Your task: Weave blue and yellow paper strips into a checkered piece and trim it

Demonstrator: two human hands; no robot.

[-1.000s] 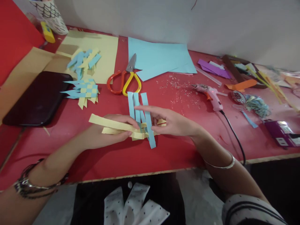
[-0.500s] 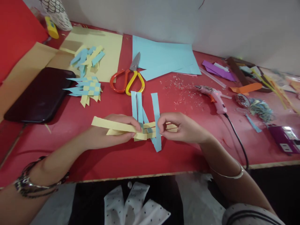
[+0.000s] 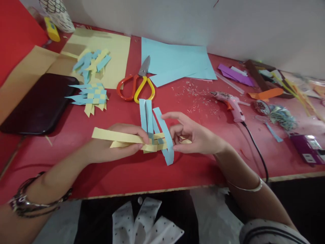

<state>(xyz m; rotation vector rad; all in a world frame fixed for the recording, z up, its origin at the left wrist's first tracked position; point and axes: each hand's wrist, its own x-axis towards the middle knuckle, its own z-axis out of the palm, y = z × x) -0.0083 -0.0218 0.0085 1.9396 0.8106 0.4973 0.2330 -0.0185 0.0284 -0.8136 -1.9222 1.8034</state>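
Note:
Over the near part of the table, my left hand (image 3: 124, 142) pinches a small weave of yellow paper strips (image 3: 118, 135) and blue paper strips (image 3: 146, 115) between thumb and fingers. Several blue strips stand up from the weave, while the yellow ones stick out on both sides. One loose blue strip (image 3: 165, 130) slants across the weave's right side, its lower end folded back at the bottom. My right hand (image 3: 194, 135) is just right of this strip, its index finger stretched toward the strip's upper part and the other fingers partly curled. Its fingers are apart, not closed on the strip.
Scissors (image 3: 137, 88) lie behind the weave, near blue sheets (image 3: 177, 61) and a yellow sheet (image 3: 116, 47). A finished woven fish shape (image 3: 93, 95) and a dark phone-like slab (image 3: 40, 105) are left. A pink glue gun (image 3: 235, 108) with a cord lies right.
My right hand has opened from a pinch, its index finger extending. The loose blue strip's top has tipped leftward. My left hand keeps its hold on the weave.

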